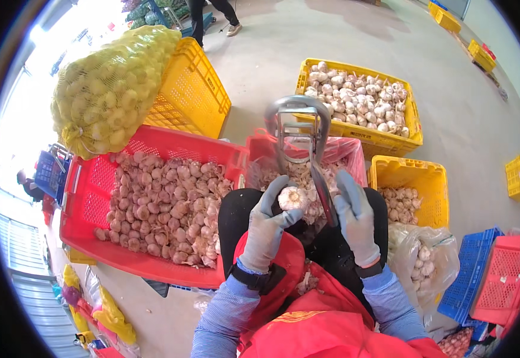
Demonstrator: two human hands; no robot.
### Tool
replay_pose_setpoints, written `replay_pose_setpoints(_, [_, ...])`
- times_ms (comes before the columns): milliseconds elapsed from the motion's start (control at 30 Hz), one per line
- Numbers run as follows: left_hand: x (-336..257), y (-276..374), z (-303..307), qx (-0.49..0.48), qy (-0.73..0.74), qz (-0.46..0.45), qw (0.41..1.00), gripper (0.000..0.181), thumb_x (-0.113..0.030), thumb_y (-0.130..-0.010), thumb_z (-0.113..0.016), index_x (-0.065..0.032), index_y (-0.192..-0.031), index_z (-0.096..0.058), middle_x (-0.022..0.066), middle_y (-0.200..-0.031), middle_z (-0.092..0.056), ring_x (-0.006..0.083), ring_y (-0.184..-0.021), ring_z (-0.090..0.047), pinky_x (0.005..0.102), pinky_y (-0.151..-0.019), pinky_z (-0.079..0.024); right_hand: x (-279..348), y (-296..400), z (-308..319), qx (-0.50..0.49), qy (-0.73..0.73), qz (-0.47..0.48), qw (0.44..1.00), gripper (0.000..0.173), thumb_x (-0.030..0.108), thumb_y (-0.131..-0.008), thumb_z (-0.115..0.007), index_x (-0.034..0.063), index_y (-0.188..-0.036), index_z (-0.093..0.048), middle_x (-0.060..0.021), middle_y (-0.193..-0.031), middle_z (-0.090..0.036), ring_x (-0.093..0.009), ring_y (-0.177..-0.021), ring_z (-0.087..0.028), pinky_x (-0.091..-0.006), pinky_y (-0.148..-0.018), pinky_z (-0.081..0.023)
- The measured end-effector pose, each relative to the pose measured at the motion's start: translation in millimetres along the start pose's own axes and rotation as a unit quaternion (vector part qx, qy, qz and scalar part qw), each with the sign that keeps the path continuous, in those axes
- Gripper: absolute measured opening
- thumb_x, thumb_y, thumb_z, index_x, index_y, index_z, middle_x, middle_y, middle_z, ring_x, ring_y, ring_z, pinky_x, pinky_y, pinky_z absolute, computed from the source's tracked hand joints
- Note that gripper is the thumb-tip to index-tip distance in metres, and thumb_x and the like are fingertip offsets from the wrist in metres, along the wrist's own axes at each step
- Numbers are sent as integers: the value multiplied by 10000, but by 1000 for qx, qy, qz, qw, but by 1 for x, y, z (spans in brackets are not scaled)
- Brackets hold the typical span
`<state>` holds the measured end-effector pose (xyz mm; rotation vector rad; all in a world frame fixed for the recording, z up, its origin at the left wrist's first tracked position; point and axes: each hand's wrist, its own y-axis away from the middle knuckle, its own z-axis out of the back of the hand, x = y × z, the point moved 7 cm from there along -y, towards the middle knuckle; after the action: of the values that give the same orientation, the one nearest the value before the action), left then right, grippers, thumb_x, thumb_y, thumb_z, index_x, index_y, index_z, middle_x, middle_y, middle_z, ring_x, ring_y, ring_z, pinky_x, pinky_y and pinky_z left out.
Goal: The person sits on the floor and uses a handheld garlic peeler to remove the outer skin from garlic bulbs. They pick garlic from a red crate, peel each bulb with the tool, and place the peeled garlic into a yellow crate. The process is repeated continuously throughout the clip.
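Between the gloved thumb and fingers of my left hand (265, 223) is a white garlic bulb (292, 198), its root end facing the camera. My right hand (356, 219), also in a grey glove, is beside the handle of a metal cutting tool (320, 179); its fingers are partly bent, and whether they touch the handle cannot be told. The tool's looped metal frame stands over a plastic-lined red crate (354, 154) holding garlic skins (331, 172). To the left, a large red crate (152, 264) holds many purplish garlic bulbs (166, 210).
A yellow crate (358, 136) of garlic stands ahead; a smaller yellow crate (430, 192) and a clear bag (443, 259) with bulbs lie right. A yellow mesh sack (107, 89) leans on a yellow crate (193, 94) at upper left. A person (215, 18) stands behind.
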<state>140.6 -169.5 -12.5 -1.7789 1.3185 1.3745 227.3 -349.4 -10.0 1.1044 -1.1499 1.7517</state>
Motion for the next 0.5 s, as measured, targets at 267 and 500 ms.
replay_pose_setpoints(267, [1, -46, 2, -16, -67, 20, 997, 516, -64, -852, -738, 20, -1338, -588, 23, -1079, -678, 78, -900, -613, 222, -772, -492, 13, 17, -30, 193, -125, -279, 932, 412, 146, -980, -618, 24, -1355, -497, -86, -772, -609, -135, -583, -579, -318, -541, -477])
replay_pose_setpoints(500, [-3, -56, -2, -4, -107, 14, 994, 435, -161, -902, -737, 3, -1289, -628, -32, -964, -665, 13, -733, -507, 189, -640, -423, 27, 9, -28, 235, -40, -244, 940, 429, 164, -992, -602, 9, -1373, -481, -124, -760, -616, -195, -580, -597, -361, -572, -498])
